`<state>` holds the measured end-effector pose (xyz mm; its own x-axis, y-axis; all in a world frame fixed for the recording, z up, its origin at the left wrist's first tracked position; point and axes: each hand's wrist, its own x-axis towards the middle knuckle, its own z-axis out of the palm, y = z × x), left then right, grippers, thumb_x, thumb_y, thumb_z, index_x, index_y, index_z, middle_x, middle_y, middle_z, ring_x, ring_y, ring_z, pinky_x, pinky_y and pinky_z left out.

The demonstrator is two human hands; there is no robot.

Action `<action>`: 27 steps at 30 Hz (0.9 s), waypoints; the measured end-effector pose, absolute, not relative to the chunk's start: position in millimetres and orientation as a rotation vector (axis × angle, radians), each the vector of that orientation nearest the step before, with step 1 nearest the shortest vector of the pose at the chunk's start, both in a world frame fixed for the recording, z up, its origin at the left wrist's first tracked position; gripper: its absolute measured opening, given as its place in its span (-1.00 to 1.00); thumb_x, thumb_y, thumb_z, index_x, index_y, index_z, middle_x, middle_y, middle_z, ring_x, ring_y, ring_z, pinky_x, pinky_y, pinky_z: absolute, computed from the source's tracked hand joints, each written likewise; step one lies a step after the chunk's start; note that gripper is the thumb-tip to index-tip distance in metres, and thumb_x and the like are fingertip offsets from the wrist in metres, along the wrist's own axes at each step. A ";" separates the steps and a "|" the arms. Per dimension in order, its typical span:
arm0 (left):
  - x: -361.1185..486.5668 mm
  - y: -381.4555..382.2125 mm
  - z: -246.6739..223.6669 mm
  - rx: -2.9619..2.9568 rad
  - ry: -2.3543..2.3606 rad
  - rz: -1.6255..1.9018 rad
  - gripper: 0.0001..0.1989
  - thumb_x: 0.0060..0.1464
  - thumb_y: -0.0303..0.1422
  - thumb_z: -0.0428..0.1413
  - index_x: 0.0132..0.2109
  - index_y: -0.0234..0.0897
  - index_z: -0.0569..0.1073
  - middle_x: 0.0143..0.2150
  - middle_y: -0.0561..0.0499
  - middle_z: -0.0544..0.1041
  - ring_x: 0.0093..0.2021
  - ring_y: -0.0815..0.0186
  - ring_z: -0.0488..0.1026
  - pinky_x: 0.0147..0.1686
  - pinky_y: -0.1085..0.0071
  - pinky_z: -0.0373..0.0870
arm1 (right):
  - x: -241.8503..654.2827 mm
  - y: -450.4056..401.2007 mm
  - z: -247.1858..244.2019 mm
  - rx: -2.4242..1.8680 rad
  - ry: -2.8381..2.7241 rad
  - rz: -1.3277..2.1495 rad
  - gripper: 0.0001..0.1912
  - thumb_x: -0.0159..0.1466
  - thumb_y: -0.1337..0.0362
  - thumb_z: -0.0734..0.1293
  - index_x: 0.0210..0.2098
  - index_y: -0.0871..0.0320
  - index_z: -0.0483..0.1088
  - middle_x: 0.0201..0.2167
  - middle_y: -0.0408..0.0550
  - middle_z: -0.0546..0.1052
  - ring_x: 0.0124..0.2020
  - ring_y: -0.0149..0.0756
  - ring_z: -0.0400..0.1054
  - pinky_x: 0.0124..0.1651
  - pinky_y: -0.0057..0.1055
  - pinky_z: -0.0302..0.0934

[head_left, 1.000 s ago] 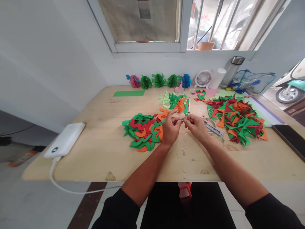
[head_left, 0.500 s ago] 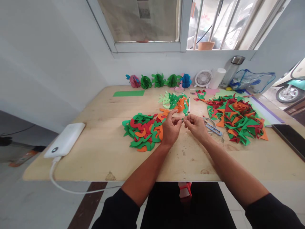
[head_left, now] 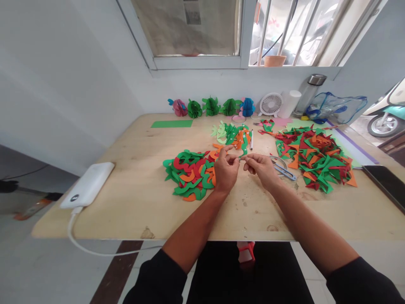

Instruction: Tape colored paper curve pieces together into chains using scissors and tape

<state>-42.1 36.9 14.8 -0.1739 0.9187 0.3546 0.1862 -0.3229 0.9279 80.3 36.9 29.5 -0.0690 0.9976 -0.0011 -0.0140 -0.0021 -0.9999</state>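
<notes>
My left hand [head_left: 226, 168] and my right hand [head_left: 259, 168] hover over the wooden table [head_left: 133, 211], fingertips close together. Both pinch a narrow green paper strip [head_left: 243, 151], and its curled end rises past my fingers. Just left of my left hand lies a heap of green, red and orange paper cutouts [head_left: 190, 177]. A smaller heap of cutouts [head_left: 232, 134] sits beyond my hands, with a white pen [head_left: 251, 139] beside it. Right of my right hand are metal thread snips [head_left: 283, 171] and a larger cutout heap [head_left: 316, 159].
Honeycomb paper ornaments [head_left: 210, 107] line the wall behind a small white fan [head_left: 270, 104] and a glass bottle [head_left: 306, 95]. A white power bank [head_left: 87, 185] with its cable lies at the left edge. A dark phone [head_left: 386, 181] sits at the right edge.
My hands have drawn slightly apart, with the right hand shifted rightward. The green strip now shows more clearly above my fingers. The camera view has shifted slightly.
</notes>
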 end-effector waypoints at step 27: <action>-41.4 38.9 15.6 1.235 1.155 1.499 -0.59 -0.08 -0.51 0.09 -0.02 -0.30 0.30 -0.44 0.08 0.53 -0.43 0.39 0.52 -0.34 0.46 0.45 | 91.9 43.6 24.9 -1.214 -1.228 1.090 -0.65 0.10 -0.03 0.28 -0.53 0.15 0.33 -0.63 -0.18 0.32 -0.59 -0.46 0.14 -0.56 -0.50 0.01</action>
